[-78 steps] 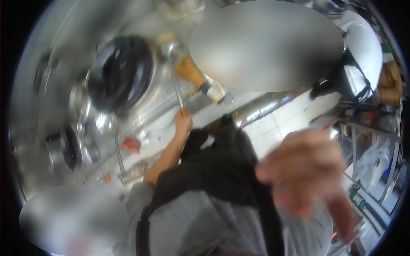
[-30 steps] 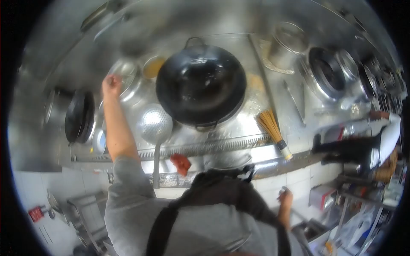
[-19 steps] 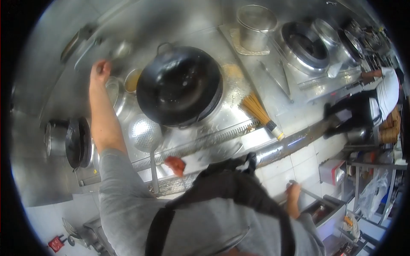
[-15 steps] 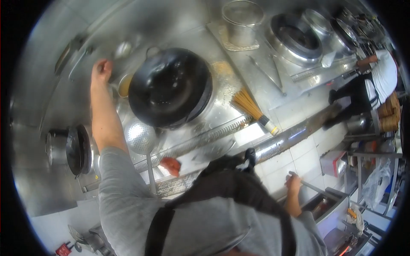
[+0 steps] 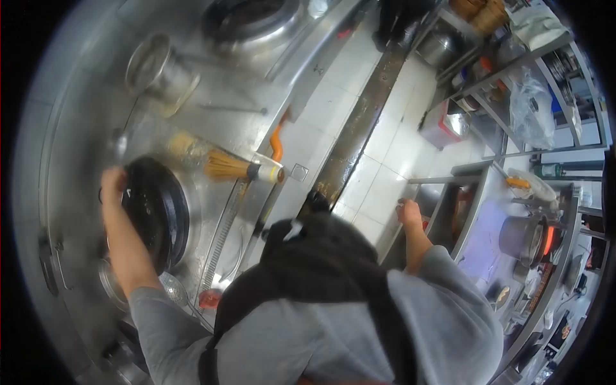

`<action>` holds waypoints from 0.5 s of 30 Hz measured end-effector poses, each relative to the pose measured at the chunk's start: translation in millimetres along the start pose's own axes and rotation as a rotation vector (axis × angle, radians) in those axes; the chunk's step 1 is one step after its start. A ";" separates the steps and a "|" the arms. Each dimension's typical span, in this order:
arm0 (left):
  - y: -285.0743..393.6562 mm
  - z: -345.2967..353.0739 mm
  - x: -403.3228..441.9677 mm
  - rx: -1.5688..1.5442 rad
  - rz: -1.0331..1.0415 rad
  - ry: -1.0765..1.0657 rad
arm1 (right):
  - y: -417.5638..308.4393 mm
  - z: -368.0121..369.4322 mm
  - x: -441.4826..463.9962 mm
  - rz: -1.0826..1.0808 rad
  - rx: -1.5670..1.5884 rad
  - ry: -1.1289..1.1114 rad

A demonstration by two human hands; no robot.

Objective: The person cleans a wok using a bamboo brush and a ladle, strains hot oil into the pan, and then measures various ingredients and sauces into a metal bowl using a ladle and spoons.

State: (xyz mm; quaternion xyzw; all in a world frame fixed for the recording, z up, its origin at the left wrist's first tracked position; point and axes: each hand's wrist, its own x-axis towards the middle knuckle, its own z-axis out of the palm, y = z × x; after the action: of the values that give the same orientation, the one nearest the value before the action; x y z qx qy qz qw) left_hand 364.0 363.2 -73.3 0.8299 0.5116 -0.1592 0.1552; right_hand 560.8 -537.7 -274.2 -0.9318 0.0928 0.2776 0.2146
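Note:
My left hand point(image 5: 113, 181) is closed at the upper left rim of a black wok point(image 5: 151, 215) on the steel range, its fingers blurred and curled where the wok's loop handle sits. Some wet shine shows inside the wok. Beside my left forearm lies a perforated skimmer point(image 5: 173, 289), and near its handle is a crumpled red cloth point(image 5: 210, 298). Away to the right, my right hand point(image 5: 408, 212) hangs beside a steel counter with its fingers curled in. What it holds, if anything, is too small to make out.
A bamboo brush point(image 5: 234, 168) lies across the range's front edge, near an orange bent pipe point(image 5: 276, 142). Behind stand a steel pot point(image 5: 151, 64) and another wok point(image 5: 250, 19). A dark floor channel point(image 5: 359, 122) runs through white tiles. Shelves point(image 5: 513, 70) and a counter point(image 5: 491, 231) line the right.
My view has swung to the right. My left hand has moved from beside the back wall to the wok's rim. My right hand is raised further forward, still beside the counter.

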 end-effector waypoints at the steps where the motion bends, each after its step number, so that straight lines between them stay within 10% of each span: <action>1: 42.5 21.6 -8.5 0.605 0.116 -0.046 | 5.6 -2.1 6.8 0.006 0.014 -0.002; 3: 75.0 92.0 -6.2 0.342 0.037 0.241 | 17.4 -2.6 21.4 0.026 0.016 0.009; 4: 131.5 95.2 -58.4 0.675 0.218 0.024 | 18.3 1.7 28.4 0.023 0.021 0.000; 8: 206.1 159.4 -113.3 0.371 0.111 0.042 | 17.9 6.9 39.1 -0.413 -0.113 0.167; 14: 239.8 233.7 -158.6 0.292 0.158 0.122 | -2.9 41.4 91.7 -0.229 0.096 -0.199; 15: 270.2 186.8 -209.6 -0.105 -0.073 0.057 | -43.2 25.9 70.1 -0.234 -0.001 -0.209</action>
State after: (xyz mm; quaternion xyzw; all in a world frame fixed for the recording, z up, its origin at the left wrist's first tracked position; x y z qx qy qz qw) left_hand 497.9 1.3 -127.4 0.8055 0.5536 -0.1139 0.1781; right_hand 619.1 -491.4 -317.7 -0.9023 -0.0395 0.3464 0.2534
